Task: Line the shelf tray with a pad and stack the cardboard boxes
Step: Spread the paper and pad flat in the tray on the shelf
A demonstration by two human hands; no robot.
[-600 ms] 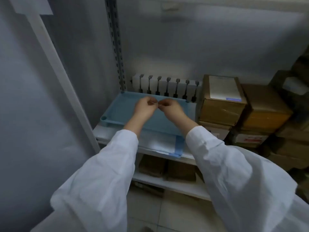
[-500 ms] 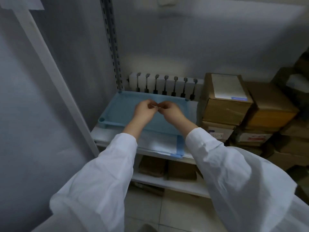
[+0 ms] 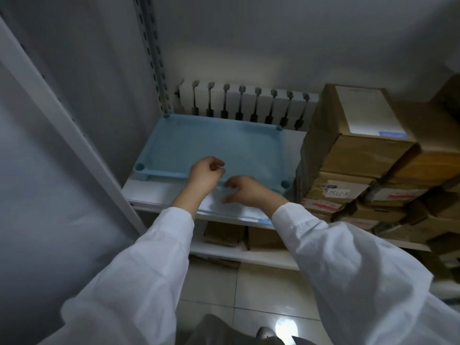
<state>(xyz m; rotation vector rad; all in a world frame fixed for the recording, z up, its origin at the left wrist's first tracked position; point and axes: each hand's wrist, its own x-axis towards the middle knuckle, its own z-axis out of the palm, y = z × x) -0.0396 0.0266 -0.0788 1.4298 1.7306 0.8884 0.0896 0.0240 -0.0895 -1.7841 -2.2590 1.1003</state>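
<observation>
Though it sits on the white shelf [image 3: 149,192], the pale blue plastic tray [image 3: 209,143] is not lined yet.
Left hand [image 3: 202,176] pinches a white scrap [image 3: 220,166]; right hand [image 3: 245,191], loosely curled and empty, hovers over the white blue-edged pad [image 3: 224,207] at the shelf's front edge; brown cardboard boxes [image 3: 361,150] wait.

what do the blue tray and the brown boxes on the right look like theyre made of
Tray: probably moulded plastic, pale blue and matte, going by its one-piece rim and round corner sockets. Boxes: brown cardboard, dull, with creased edges and paper labels.
</observation>
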